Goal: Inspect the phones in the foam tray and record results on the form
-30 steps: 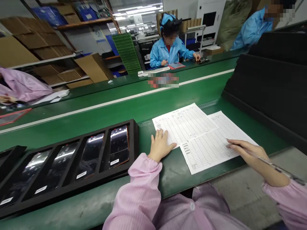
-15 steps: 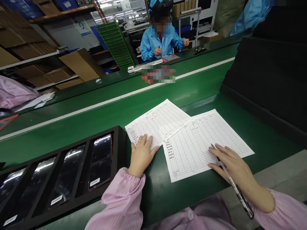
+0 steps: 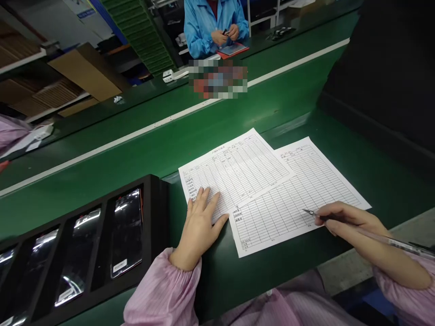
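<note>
Right hand (image 3: 353, 224) has fingers closed in a pinch on a pen (image 3: 396, 242) near its tip, over the lower right part of the right sheet (image 3: 288, 215). Pen tip points left and slightly away from the person; long axis runs mostly left-right, tail trailing back right past the wrist, pen tilted low. Can't tell if the tip touches paper. Left hand (image 3: 200, 228) is palm down, fingers spread, on the lower left edge of the left sheet (image 3: 234, 170). Left sheet overlaps the right one's upper left part; both on the green counter (image 3: 220, 285), printed grids facing up. Black tray (image 3: 157, 222) with dark-screened devices (image 3: 127, 231) sits left of the sheets.

Vs half a second ago: pen was steeper, tail angled down toward the person; now swung flatter, tail out to the right. Left sheet covers more of the right one, fewer row labels showing. Co-worker in blue (image 3: 199, 27) opposite: hands were apart, now together above a red-edged panel (image 3: 233, 50).
</note>
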The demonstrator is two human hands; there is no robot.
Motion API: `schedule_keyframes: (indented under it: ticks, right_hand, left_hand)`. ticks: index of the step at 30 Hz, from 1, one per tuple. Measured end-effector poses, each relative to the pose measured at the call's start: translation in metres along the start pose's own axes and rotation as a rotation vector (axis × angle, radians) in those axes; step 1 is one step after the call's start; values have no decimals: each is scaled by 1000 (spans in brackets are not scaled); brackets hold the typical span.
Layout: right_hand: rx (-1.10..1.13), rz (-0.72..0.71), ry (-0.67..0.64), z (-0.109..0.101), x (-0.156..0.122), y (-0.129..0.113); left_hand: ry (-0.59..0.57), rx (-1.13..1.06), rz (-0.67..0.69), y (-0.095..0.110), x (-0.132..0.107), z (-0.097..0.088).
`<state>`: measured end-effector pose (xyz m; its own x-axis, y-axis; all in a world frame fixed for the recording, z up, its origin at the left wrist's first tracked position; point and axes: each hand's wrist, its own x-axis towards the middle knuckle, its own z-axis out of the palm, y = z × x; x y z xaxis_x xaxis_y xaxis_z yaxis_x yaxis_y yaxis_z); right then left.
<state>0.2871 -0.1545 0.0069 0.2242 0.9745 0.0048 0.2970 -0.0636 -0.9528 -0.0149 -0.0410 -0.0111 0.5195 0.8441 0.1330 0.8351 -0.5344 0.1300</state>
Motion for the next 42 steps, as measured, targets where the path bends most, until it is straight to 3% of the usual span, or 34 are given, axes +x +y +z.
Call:
schedule_keyframes:
  ticks: [3, 6, 9, 13, 17, 29, 42]
  right_hand:
    - [-37, -42, -94, 2, 14, -10]
    - [-138, 1, -127, 9, 23, -14]
    - [-173, -26, -75, 18, 21, -8]
    - [-176, -200, 7, 25, 12, 1]
    - [-211, -276, -6, 25, 10, 4]
    - [-255, -259, -18, 23, 10, 2]
    - [-366, -287, 60, 24, 12, 3]
  left_hand:
    - [110, -58, 186, 23, -4, -3]
    - [94, -56, 326, 50, -5, -3]
    - [51, 1, 365, 64, -4, 1]
    - [27, 5, 370, 63, -3, 6]
    - [37, -28, 376, 61, -4, 6]
    - [48, -16, 371, 63, -2, 4]
    - [-8, -45, 346, 62, -4, 5]
